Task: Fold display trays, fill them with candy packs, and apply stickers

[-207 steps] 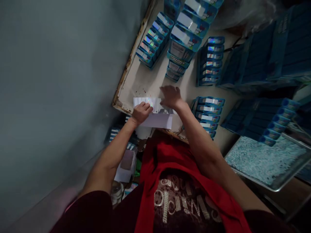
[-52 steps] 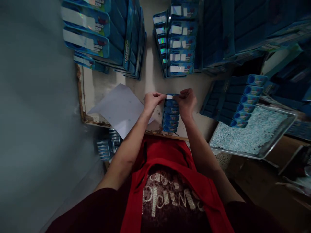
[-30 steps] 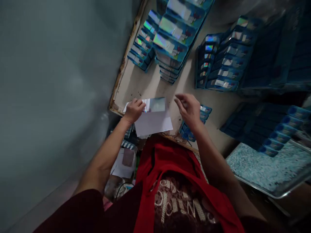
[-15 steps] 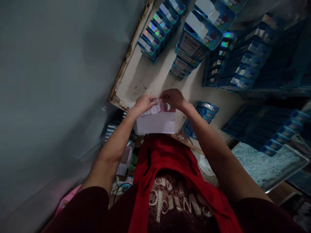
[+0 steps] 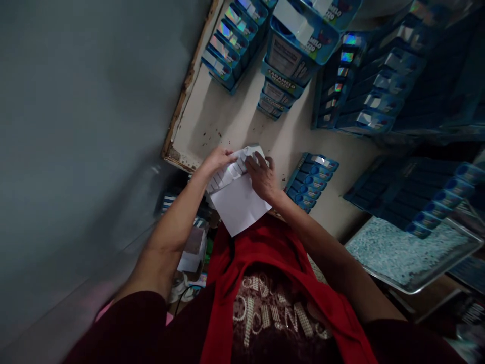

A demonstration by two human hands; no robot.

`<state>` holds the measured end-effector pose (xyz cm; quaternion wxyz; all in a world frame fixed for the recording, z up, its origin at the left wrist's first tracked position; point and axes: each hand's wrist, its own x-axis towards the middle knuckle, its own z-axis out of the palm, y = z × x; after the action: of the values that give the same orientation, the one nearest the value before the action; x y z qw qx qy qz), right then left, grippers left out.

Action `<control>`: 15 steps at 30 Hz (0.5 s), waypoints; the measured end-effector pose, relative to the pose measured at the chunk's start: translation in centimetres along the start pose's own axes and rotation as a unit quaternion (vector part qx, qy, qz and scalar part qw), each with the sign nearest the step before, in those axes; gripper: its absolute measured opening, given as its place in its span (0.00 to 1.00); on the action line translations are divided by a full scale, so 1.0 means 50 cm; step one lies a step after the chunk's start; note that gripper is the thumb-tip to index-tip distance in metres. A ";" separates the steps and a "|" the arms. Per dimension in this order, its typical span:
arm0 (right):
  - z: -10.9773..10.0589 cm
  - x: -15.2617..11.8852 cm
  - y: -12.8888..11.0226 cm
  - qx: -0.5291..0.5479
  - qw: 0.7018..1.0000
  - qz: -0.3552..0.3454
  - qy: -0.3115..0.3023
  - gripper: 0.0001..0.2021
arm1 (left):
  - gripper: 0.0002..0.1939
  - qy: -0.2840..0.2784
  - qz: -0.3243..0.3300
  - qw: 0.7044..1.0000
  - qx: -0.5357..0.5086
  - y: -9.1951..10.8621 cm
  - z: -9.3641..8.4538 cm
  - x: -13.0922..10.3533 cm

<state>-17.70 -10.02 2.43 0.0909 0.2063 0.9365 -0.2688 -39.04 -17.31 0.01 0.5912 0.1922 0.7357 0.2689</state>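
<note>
A white sticker sheet (image 5: 242, 205), bare white on its lower part with a band of small rectangular pieces along its upper part, is held at a tilt in front of my red apron. My left hand (image 5: 219, 161) grips its upper left edge, thumb and fingers closed on it. My right hand (image 5: 262, 176) lies over the upper right part, fingers bent onto the small shiny pieces there. Whether a single piece is between the right fingertips is too small to tell. Beyond the hands is the pale worktop (image 5: 204, 119).
Blue boxes (image 5: 220, 63) stand in a row at the back left, beside a taller stack (image 5: 290, 55). More small blue boxes (image 5: 312, 177) lie right of my hands. A metal tray (image 5: 409, 247) of pale blue bits sits at right. A grey wall (image 5: 83, 126) is at left.
The sheet has turned, its lower corner now pointing down toward my apron. My right hand has moved from pinching at its top edge down onto its upper right part.
</note>
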 end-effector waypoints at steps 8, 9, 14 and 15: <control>-0.081 -0.058 -0.006 0.068 0.994 0.071 0.053 0.12 | 0.09 0.081 0.045 0.971 0.219 0.052 -0.005 -0.036; -0.090 -0.046 -0.001 0.059 0.995 0.055 0.064 0.11 | 0.09 0.094 0.050 0.962 0.250 0.062 0.000 -0.044; -0.089 0.017 0.022 0.103 0.995 -0.003 0.020 0.10 | 0.08 0.112 0.058 0.935 0.331 0.088 0.030 -0.073; -0.083 0.020 0.023 0.115 0.993 -0.005 0.013 0.10 | 0.07 0.115 0.055 0.933 0.336 0.088 0.033 -0.074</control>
<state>-18.34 -6.54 5.08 0.0527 0.2139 0.9014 -0.3727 -36.76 -15.82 5.32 0.3877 0.3877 0.8342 0.0584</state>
